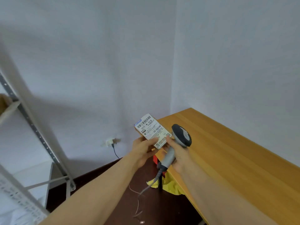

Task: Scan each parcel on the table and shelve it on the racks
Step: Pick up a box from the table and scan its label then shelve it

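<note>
A small brown parcel (150,128) with a white barcode label faces the camera just left of the wooden table's (227,153) near corner. My left hand (143,151) grips its lower end, thumb on the label. My right hand (177,154) holds the handle of a grey barcode scanner (181,135), and its thumb touches the parcel's lower right corner. The scanner head sits right beside the parcel, above the table edge. Its coiled cable hangs down toward the floor.
A white metal rack (40,140) stands at the left, with a brown box (4,101) on one shelf at the frame edge. A yellow cloth (170,185) and a red object (156,159) lie under the table. A wall socket (111,142) with a black cord is behind.
</note>
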### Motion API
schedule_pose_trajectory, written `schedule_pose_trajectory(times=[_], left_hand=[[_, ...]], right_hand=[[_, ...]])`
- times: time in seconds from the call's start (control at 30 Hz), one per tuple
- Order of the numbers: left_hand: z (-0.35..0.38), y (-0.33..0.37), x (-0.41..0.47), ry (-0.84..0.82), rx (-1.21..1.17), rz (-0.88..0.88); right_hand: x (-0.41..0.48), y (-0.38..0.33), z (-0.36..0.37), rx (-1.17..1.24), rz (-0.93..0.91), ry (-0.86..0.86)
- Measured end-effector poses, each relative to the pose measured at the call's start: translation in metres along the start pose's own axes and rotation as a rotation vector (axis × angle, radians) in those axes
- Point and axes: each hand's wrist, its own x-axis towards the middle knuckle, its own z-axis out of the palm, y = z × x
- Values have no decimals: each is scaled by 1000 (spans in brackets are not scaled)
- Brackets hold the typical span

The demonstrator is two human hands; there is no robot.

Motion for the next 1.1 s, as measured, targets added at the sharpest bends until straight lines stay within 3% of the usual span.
schedule_pose_trajectory(times=[0.13,0.33,1.1], left_hand=[[-47,30,0,98,55,36],[-107,55,-3,212,107,58],[-190,74,19,392,176,72]], right_hand=[[-2,12,23,-334,-25,30],[-20,37,70,-595,67,-260],[-10,62,130,-810,103,-363]])
